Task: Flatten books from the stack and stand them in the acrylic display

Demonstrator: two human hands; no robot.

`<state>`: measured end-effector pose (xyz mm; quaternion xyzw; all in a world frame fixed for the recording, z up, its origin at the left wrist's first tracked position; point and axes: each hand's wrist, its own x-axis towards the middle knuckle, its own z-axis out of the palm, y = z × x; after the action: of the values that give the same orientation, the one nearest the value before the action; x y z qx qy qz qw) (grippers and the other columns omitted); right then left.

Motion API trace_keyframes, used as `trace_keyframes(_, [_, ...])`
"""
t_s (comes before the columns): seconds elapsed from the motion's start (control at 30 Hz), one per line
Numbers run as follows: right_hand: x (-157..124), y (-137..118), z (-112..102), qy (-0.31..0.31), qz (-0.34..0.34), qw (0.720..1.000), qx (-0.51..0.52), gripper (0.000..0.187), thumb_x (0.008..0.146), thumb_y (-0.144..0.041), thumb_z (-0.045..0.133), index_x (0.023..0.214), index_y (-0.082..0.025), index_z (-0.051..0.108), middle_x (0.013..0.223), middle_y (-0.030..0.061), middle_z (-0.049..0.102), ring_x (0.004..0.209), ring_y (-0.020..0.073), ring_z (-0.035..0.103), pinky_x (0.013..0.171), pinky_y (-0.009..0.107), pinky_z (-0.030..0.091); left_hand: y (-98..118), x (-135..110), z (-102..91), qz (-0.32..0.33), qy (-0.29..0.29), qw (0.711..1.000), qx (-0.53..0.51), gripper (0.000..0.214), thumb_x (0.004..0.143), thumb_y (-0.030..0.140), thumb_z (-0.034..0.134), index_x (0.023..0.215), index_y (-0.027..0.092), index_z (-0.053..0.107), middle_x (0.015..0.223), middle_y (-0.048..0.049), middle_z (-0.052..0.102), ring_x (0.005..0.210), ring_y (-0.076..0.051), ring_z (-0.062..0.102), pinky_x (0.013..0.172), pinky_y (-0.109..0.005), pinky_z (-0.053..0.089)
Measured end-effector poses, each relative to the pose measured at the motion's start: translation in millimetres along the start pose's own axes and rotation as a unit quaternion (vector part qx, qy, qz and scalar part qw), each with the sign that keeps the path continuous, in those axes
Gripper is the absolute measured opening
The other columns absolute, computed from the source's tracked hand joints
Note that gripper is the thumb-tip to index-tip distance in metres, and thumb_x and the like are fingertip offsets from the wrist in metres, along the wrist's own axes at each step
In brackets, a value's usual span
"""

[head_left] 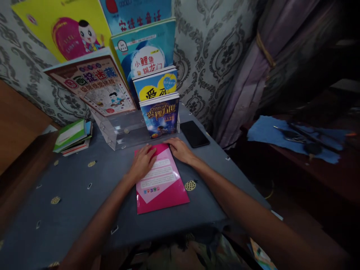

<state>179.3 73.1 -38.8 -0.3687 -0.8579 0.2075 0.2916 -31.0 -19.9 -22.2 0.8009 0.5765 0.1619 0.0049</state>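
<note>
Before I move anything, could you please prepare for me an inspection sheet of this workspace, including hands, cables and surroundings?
Surface: dark patterned tablecloth, pineapple prints visible.
Things in use: pink book, lying flat near the table's front edge.
Clutter: book pile at left; clear stand with upright books behind; black phone lying flat at right.
Hands: left hand on the book's far part; right hand at its far right corner.
Cables: a thin yellowish curve beside the table; too dark to identify.
Surroundings: patterned backdrop, tied purple curtain; blue cloth at right bearing dark, unclear objects.
</note>
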Motion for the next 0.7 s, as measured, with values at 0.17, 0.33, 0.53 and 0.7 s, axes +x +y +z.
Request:
trace_keyframes(0.17, [0, -1, 1, 0.0, -0.003, 1.0, -0.006, 0.049, 0.086, 0.001, 0.044, 0.121, -0.018, 0.072, 0.115, 0.0084, 0.074, 0.108, 0.0241, 0.063, 0.098, 0.038, 0.048, 16, 4, 4.6, 0.044, -0.022, 0.998, -0.032, 0.041, 0.104, 0.033, 0.045, 0.141, 0.023, 0.058, 0.153, -0.0136, 0.051, 0.147, -0.029, 0.041, 0.12, -0.056, 0.034])
trace_keyframes(0.33, [0, -3, 0, -0.002, -0.005, 1.0, -0.014, 0.048, 0.088, -0.001, 0.043, 0.122, -0.016, 0.072, 0.111, 0.01, 0.074, 0.105, 0.0251, 0.063, 0.099, 0.04, 0.047, 21, 4, 3.9, 0.046, -0.032, 0.998, -0.026, 0.041, 0.104, 0.033, 0.045, 0.143, 0.025, 0.057, 0.154, -0.0139, 0.049, 0.146, -0.03, 0.042, 0.119, -0.058, 0.032])
trace_keyframes(0.53, [-1, -5, 0, -0.012, -0.005, 1.0, -0.017, 0.048, 0.089, -0.003, 0.042, 0.123, -0.017, 0.072, 0.115, 0.0107, 0.074, 0.106, 0.0254, 0.062, 0.1, 0.042, 0.046, 23, 4, 1.3, 0.046, -0.032, 0.998, -0.024, 0.041, 0.104, 0.034, 0.046, 0.141, 0.026, 0.059, 0.153, -0.0132, 0.05, 0.146, -0.03, 0.042, 0.119, -0.058, 0.033])
trace_keyframes(0.7, [-1, -4, 0, -0.009, 0.0, 1.0, -0.007, 0.046, 0.09, -0.002, 0.042, 0.122, -0.016, 0.072, 0.117, 0.0102, 0.073, 0.107, 0.0243, 0.062, 0.102, 0.041, 0.045, 29, 0, -3.7, 0.07, -0.062, 0.995, -0.034, 0.038, 0.103, 0.04, 0.049, 0.137, 0.031, 0.063, 0.154, -0.0109, 0.05, 0.148, -0.031, 0.039, 0.119, -0.064, 0.029])
